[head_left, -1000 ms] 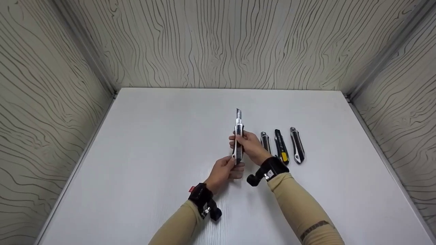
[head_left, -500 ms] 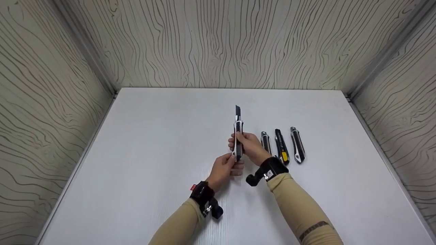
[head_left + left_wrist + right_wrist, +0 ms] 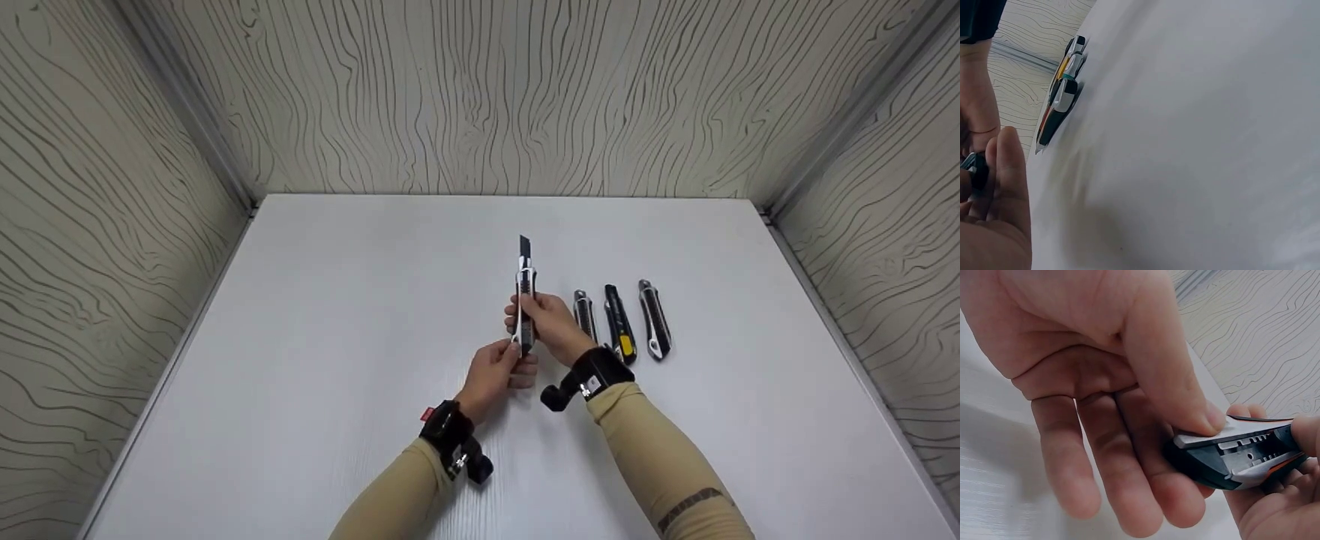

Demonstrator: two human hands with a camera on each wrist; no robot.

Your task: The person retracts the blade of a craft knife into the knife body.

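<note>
A utility knife [image 3: 527, 281] with a black and silver body points away from me in the head view, its blade [image 3: 525, 247] extended. My right hand [image 3: 553, 322] grips the middle of the body, thumb lying along its top. At the butt end my left hand [image 3: 491, 375] pinches the handle between thumb and fingers. The right wrist view shows the left hand [image 3: 1112, 377] large, its thumb on the silver edge of the knife [image 3: 1241, 461]. The right hand [image 3: 1275, 506] comes in from the right there. In the left wrist view only the butt of the knife [image 3: 977, 169] shows.
Right of my hands, three more utility knives lie on the white table [image 3: 337, 315]: a silver one [image 3: 585, 315] partly behind my right wrist, a black and yellow one [image 3: 621, 326], and another silver one [image 3: 655, 321]. Wood-grain panels [image 3: 480, 97] wall the back and sides.
The knife has risen slightly and tilted, so its blade turned from bright to dark. My left hand moved up a little with it. Both grips are the same, and the three other knives stayed put.
</note>
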